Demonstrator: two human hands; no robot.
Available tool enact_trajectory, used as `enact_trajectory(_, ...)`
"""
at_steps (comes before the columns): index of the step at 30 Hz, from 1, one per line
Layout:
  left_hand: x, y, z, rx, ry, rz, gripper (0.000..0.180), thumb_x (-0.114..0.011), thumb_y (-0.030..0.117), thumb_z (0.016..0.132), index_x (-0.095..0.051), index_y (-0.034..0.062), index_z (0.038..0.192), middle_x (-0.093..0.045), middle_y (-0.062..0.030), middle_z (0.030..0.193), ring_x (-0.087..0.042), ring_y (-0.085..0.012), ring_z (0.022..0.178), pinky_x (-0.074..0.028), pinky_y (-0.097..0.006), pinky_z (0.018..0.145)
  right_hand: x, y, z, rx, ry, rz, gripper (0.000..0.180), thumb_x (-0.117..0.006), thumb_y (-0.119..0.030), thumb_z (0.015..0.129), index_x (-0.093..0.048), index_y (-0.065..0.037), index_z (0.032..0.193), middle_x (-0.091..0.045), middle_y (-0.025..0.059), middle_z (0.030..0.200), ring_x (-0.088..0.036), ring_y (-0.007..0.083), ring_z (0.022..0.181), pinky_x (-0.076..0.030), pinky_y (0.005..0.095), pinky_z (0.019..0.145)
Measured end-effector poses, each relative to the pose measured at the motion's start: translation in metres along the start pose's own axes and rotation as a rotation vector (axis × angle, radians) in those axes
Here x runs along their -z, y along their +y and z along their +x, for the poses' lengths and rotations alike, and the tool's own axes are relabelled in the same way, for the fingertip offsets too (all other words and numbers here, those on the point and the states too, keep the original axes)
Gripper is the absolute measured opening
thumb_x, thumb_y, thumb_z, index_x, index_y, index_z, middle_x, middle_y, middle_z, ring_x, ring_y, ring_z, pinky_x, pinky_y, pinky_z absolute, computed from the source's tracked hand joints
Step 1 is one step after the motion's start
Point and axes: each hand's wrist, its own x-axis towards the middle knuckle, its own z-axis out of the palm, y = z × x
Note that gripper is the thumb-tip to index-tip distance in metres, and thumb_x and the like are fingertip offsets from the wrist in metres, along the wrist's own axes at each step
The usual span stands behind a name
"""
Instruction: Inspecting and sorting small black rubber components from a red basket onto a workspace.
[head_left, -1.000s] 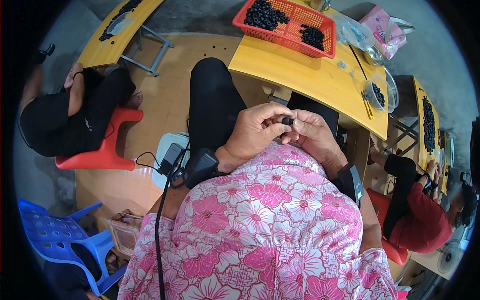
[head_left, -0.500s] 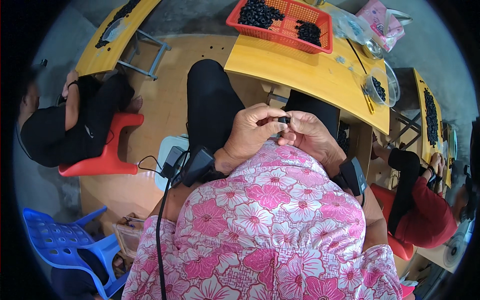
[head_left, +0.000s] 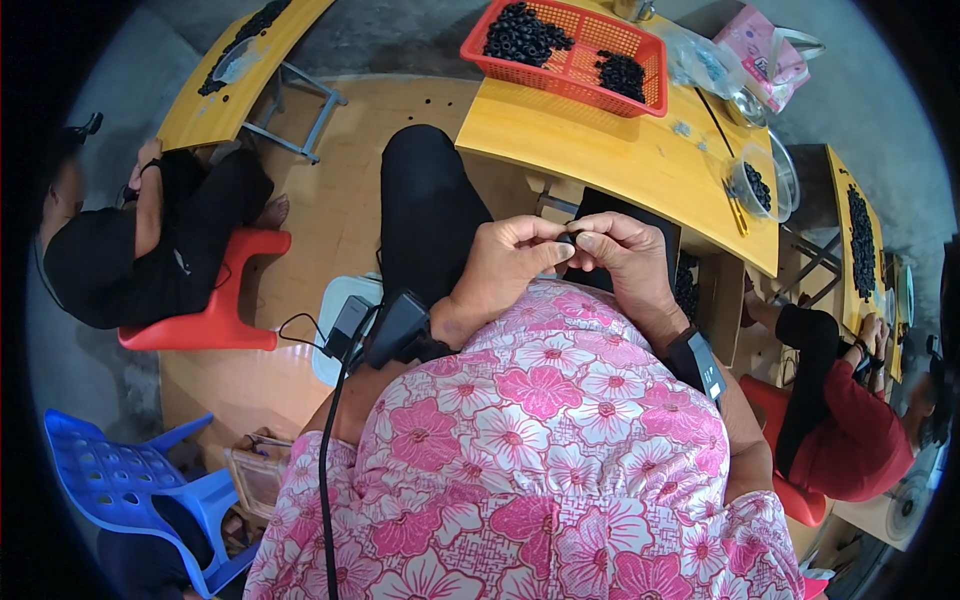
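Observation:
Over my lap, both hands meet at one small black ring-like part (head_left: pixel 568 239). My left hand (head_left: pixel 505 262) pinches it between thumb and fingertips from the left. From the other side, my right hand (head_left: pixel 628 258) closes its thumb and fingers on the same part, covering much of it. More small black rings (head_left: pixel 525 38) lie heaped in the red plastic basket (head_left: pixel 560 82) on the yellow table (head_left: pixel 540 125) ahead of me. A clear round tub (head_left: pixel 748 190) at the table's right holds further black parts.
Yellow-handled pliers (head_left: pixel 738 212) lie beside the tub. A clear plastic bag (head_left: pixel 700 58) and a pink packet (head_left: pixel 760 55) are at the far right. A box of black parts (head_left: pixel 715 300) stands under the table. Co-workers sit left (head_left: pixel 100 260) and right (head_left: pixel 850 430). A blue chair (head_left: pixel 120 480) is at lower left.
My right hand has turned, its fingers now curling over the black part from above. The left hand keeps its pinch nearly in place. The whole view has shifted slightly.

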Motion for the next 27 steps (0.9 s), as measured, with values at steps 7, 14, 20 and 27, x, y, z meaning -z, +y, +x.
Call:
enact_trajectory(7, 0.000, 0.003, -0.001, 0.094, -0.010, -0.119, 0.022, -0.062, 0.008, 0.087, -0.062, -0.0036, 0.106, -0.064, -0.0039, 0.087, -0.055, -0.0064, 0.073, -0.046, -0.019, 0.067, -0.004, 0.002, 0.002, 0.105, 0.032, -0.123, 0.010, -0.058, 0.001, 0.087, -0.065, 0.002, 0.093, -0.059, 0.0027, 0.081, -0.055, 0.0071, 0.068, -0.046, 0.0209, 0.060)
enact_trajectory(14, -0.003, 0.011, -0.003, 0.142, 0.024, -0.150, 0.022, -0.061, 0.009, 0.088, -0.063, -0.0021, 0.107, -0.063, -0.0020, 0.085, -0.054, -0.0051, 0.073, -0.043, -0.018, 0.063, -0.005, 0.005, 0.003, 0.116, 0.021, -0.199, 0.009, -0.055, 0.002, 0.087, -0.063, 0.002, 0.093, -0.058, 0.0013, 0.081, -0.055, 0.0058, 0.068, -0.047, 0.0206, 0.062)
enact_trajectory(20, -0.003, 0.013, -0.004, 0.143, 0.024, -0.164, 0.023, -0.061, 0.012, 0.088, -0.064, -0.0005, 0.107, -0.062, -0.0011, 0.080, -0.053, -0.0045, 0.070, -0.040, -0.017, 0.060, -0.005, 0.006, 0.003, 0.113, 0.012, -0.155, 0.010, -0.055, 0.003, 0.087, -0.062, 0.001, 0.094, -0.058, 0.0006, 0.082, -0.054, 0.0055, 0.069, -0.046, 0.0207, 0.063)
enact_trajectory(27, -0.003, 0.010, -0.004, 0.181, 0.021, -0.158, 0.023, -0.061, 0.014, 0.089, -0.065, 0.0003, 0.107, -0.062, -0.0011, 0.078, -0.051, -0.0039, 0.065, -0.038, -0.017, 0.057, -0.005, 0.004, 0.004, 0.135, 0.014, -0.165, 0.011, -0.055, 0.005, 0.086, -0.064, 0.002, 0.092, -0.057, 0.0017, 0.083, -0.054, 0.0065, 0.070, -0.046, 0.0209, 0.063)
